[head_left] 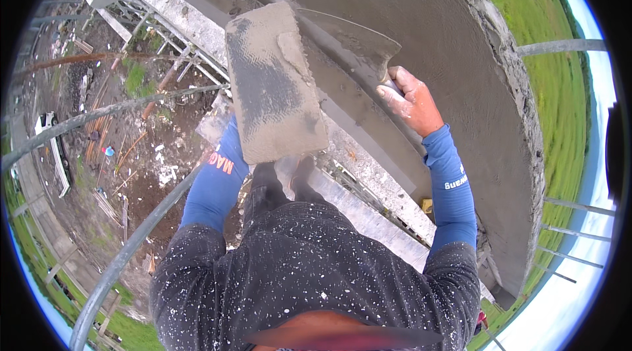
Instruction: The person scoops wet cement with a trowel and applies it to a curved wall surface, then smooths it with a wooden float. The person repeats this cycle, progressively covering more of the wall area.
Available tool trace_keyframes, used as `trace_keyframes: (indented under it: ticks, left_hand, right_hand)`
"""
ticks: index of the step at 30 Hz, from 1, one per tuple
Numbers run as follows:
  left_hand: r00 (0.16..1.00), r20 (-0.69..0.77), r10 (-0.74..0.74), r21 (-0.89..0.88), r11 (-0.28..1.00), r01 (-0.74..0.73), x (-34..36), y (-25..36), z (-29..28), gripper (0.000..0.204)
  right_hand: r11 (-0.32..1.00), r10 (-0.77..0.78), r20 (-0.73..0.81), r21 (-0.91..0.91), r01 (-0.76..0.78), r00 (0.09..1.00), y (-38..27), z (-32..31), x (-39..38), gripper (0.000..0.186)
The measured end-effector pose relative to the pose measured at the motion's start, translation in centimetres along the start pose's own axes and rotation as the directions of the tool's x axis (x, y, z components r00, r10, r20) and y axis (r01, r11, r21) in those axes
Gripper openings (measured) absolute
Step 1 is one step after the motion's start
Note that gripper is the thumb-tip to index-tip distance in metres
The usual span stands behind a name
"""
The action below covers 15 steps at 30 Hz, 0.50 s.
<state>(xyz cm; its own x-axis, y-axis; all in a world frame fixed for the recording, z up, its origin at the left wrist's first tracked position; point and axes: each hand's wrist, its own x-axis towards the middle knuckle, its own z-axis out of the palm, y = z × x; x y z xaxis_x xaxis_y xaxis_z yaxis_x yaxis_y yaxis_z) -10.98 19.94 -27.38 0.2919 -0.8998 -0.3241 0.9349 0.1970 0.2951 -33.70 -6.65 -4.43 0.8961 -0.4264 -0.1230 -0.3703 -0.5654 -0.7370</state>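
Right hand point(415, 103) held trowel point(349, 36) by handle point(390, 83), likely best grip; left hand hidden, hold couldn't be told. Trowel, near top right corner of board point(255, 81), seemed light, stiff; mortar point(291, 55) probably soft, heavy.

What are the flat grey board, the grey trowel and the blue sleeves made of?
Flat grey rectangular board: maybe wood or plastic; rough, mortar-like smears hide most of it.
Grey triangular trowel: blade probably thin metal, dulled by smears, with a slim pale edge.
Blue sleeves: likely smooth, stretchy fabric, since they cling closely and crease.
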Motion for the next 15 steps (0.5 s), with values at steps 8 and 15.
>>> trace_keyframes:
  ticks: [8,15]
  left_hand:
    - [0.997,-0.071,0.011,-0.067,0.998,-0.015,-2.8,-2.5,-0.6,0.034]
    - [0.997,0.051,0.064,0.061,0.996,-0.067,0.4,9.5,-3.4,0.034]
  right_hand:
    - [0.993,-0.111,-0.095,-0.062,0.106,0.989,3.0,15.4,2.0,0.03]
    - [0.989,-0.025,0.081,-0.143,0.036,0.996,3.9,10.0,-0.1,0.032]
